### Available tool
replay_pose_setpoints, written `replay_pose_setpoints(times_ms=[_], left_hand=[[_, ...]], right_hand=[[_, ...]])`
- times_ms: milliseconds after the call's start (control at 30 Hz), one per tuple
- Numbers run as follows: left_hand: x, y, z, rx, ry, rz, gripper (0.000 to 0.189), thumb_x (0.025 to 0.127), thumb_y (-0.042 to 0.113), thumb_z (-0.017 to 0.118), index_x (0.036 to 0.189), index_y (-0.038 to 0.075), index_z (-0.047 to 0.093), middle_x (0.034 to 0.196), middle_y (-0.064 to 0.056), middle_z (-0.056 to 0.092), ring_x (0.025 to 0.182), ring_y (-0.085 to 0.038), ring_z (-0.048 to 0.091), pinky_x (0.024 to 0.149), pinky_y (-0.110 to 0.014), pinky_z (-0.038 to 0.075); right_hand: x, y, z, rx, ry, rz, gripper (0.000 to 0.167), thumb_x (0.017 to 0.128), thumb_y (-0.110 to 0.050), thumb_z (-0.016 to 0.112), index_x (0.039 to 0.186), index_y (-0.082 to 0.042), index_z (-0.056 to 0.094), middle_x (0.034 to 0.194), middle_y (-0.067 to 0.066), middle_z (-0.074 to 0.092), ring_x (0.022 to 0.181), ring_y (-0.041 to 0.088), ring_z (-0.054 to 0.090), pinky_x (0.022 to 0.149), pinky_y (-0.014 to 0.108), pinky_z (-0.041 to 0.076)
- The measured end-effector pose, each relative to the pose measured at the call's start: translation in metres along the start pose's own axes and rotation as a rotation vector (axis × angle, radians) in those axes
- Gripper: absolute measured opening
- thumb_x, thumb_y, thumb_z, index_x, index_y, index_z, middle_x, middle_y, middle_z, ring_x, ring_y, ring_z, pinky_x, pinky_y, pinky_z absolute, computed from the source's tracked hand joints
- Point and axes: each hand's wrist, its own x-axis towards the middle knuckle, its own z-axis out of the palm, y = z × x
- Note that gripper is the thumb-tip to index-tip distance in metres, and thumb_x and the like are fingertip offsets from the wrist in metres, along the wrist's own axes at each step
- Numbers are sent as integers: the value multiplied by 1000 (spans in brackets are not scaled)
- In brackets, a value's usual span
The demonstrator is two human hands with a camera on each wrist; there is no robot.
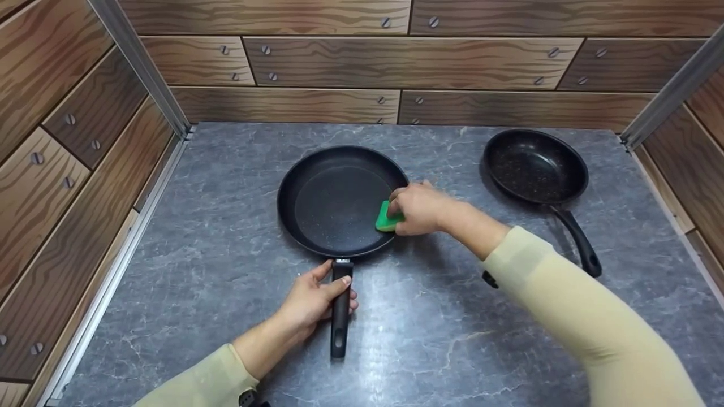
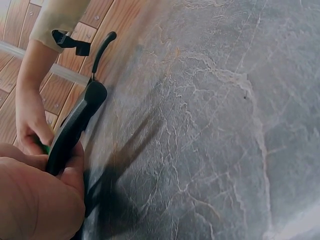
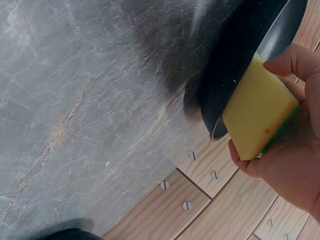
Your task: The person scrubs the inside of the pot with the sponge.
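Note:
A large black frying pan (image 1: 339, 206) lies in the middle of the table, its handle (image 1: 340, 316) pointing toward me. My left hand (image 1: 314, 297) grips that handle near the pan, thumb on top and fingers underneath. In the left wrist view the same handle (image 2: 80, 120) runs up out of my left hand (image 2: 40, 195). My right hand (image 1: 421, 208) pinches a sponge (image 1: 387, 219) with a green top at the pan's right inner wall. Up close in the right wrist view, the sponge's yellow side (image 3: 257, 107) faces the pan's rim, held between thumb and fingers of my right hand (image 3: 290, 145).
A smaller, speckled black frying pan (image 1: 534, 167) stands at the back right, its handle (image 1: 577, 240) angled toward the front right. Wood-patterned panels (image 1: 362, 62) with metal corner strips (image 1: 141, 68) enclose the grey marbled table (image 1: 226, 226) at the back and sides.

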Motion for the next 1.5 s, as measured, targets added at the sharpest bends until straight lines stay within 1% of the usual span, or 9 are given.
replay_pose_setpoints(times_ms=[167,400,533,633,767,900,1200,1367,1500], left_hand=[[-1,2,1,3,4,3,83,106,7,65,168,-4,10,88,-17,70,70,-19,74,74,-36,66],[0,1,0,-7,-1,3,83,106,7,64,168,-4,10,88,-17,70,69,-18,74,73,-36,66],[0,0,0,-5,3,-5,83,106,7,65,168,-4,10,87,-16,70,70,-18,74,74,-36,66],[1,0,-1,-1,5,-7,84,106,7,65,168,-4,10,87,-16,71,70,-19,74,74,-36,66],[2,0,-1,-2,4,-8,83,106,7,65,168,-4,10,88,-17,71,70,-19,74,74,-36,66],[1,0,-1,-12,1,-4,83,106,7,65,168,-4,10,87,-17,70,70,-19,74,73,-36,66],[2,0,-2,-3,-18,-3,82,106,7,64,167,-4,11,89,-17,71,71,-19,75,73,-35,66],[1,0,-3,-2,-20,-3,83,106,8,65,167,-4,10,89,-17,72,71,-19,75,73,-36,66],[2,1,-3,-1,-16,-12,84,106,8,65,168,-4,9,89,-17,72,71,-19,75,74,-37,66]], right_hand=[[-2,-1,1,13,4,-32,38,91,-25,72,126,-11,78,145,19,62,128,46,58,105,64,43],[-3,-5,4,55,14,-75,39,89,-25,72,124,-11,79,142,18,64,127,44,59,107,63,46],[-3,-6,7,97,21,-106,39,88,-22,71,123,-10,79,141,18,65,127,43,61,107,58,48],[-5,-7,8,124,18,-125,43,88,-20,69,129,-10,77,142,18,65,127,42,61,107,55,50],[-8,-8,12,162,9,-137,48,89,-19,65,136,-13,73,145,17,63,132,43,58,112,57,46],[-10,-8,15,194,22,-151,47,90,-18,63,135,-15,75,148,16,61,135,44,55,114,61,42],[-7,-12,23,273,40,-245,47,89,-15,60,134,-12,75,147,20,62,134,42,59,112,58,46],[-5,-18,26,323,39,-251,45,93,-16,59,134,-13,75,147,20,61,134,40,59,110,55,49],[-2,-21,29,379,32,-249,44,94,-17,59,134,-14,76,147,18,62,136,38,58,111,53,49]])
